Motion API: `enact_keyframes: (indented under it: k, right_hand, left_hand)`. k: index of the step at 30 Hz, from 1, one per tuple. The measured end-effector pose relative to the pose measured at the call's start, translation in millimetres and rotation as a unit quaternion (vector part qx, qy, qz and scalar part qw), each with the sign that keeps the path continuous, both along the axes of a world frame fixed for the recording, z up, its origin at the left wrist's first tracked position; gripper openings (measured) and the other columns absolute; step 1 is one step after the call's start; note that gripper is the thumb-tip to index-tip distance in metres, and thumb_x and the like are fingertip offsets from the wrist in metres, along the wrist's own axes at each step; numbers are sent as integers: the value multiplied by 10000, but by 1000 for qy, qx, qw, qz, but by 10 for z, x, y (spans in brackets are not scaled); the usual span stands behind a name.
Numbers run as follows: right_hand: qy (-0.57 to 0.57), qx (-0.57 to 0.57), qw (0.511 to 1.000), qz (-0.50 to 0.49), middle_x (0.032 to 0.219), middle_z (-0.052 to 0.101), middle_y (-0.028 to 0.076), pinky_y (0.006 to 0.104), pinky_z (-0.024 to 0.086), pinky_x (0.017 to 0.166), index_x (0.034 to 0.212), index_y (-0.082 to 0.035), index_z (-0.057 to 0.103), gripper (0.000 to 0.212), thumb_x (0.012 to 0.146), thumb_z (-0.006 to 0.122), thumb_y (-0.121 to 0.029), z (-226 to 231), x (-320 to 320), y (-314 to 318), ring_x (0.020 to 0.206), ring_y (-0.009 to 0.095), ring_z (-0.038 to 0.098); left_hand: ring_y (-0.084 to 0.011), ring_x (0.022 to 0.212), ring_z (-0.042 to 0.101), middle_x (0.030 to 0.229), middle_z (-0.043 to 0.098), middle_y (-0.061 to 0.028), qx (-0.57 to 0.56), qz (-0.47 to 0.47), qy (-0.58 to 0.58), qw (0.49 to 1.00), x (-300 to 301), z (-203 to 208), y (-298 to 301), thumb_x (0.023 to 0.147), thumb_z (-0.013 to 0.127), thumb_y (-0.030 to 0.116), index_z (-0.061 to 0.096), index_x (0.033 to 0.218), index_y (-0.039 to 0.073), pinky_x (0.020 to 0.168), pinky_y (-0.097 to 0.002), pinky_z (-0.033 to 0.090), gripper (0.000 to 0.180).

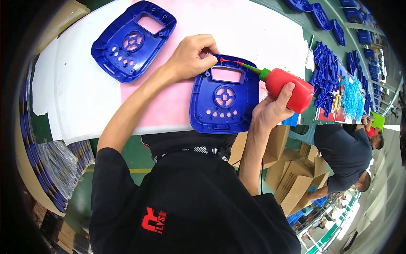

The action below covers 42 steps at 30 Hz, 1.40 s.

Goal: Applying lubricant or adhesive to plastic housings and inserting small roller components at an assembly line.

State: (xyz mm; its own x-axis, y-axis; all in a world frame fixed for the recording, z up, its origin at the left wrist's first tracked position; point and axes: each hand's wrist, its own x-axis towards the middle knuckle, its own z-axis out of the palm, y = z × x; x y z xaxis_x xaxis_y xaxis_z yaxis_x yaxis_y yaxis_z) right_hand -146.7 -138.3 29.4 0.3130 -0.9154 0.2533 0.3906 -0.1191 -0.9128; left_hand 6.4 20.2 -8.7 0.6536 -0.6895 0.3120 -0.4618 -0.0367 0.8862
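A blue plastic cover [203, 101] lies open side up on the table, with a rectangular window, a round grille and a row of small holes. My left hand [192, 57] is closed at its upper left corner, thumb and curled forefinger at the rim; the fingertips are partly hidden. In my right hand [272, 108] is a red squeeze bottle [292, 89], tilted so its green nozzle [252, 68] points left over the cover's top edge. Red streaks show between the nozzle tip and that edge. A second, similar blue cover [144, 51] lies apart to the upper left.
White and pink sheets [249, 25] cover the table. Piles of blue parts [325, 76] and light-blue pieces [352, 95] sit to the right. Cardboard boxes [296, 180] stand below the table's right side. Another person [344, 148] bends over at the far right.
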Motion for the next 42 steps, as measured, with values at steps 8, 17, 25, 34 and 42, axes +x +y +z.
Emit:
enact_keyframes:
  k: [8,17,25,34,42]
  right_hand:
    - [25,-17,999,-32,1020,645,145,368,590,744,1110,51,547,338,901,685,-176,81,21,39,854,243,666]
    - [-17,171,985,34,1042,610,100,400,550,797,1137,-42,537,329,903,682,-222,38,12,-125,916,217,629]
    - [117,109,965,209,973,623,81,361,558,723,1127,-22,554,385,834,720,-209,606,-8,-1284,842,190,639]
    - [692,-384,589,166,849,688,260,425,540,773,860,44,712,812,696,583,-740,275,388,-1830,835,387,687]
    - [673,-425,605,-21,858,684,249,484,534,780,831,12,702,454,806,600,-430,613,153,-2765,860,415,671]
  left_hand:
    - [-130,596,508,699,555,-71,7,-1,3,1000,10,2,-50,704,603,51,605,771,-18,534,-280,404,96]
    - [-101,581,433,668,519,-47,-10,-8,48,999,46,-41,-27,690,560,4,601,752,-25,529,-257,350,80]
    - [-78,569,434,660,523,-31,-26,-22,41,999,48,-72,-61,704,555,-6,603,766,-24,523,-241,351,81]
    - [-79,567,439,656,519,-33,-17,-16,32,999,49,-38,-42,711,561,1,609,765,-30,525,-237,355,78]
    - [-76,567,426,659,512,-27,-16,-16,35,999,42,29,-9,711,555,-6,607,768,-28,524,-236,350,80]
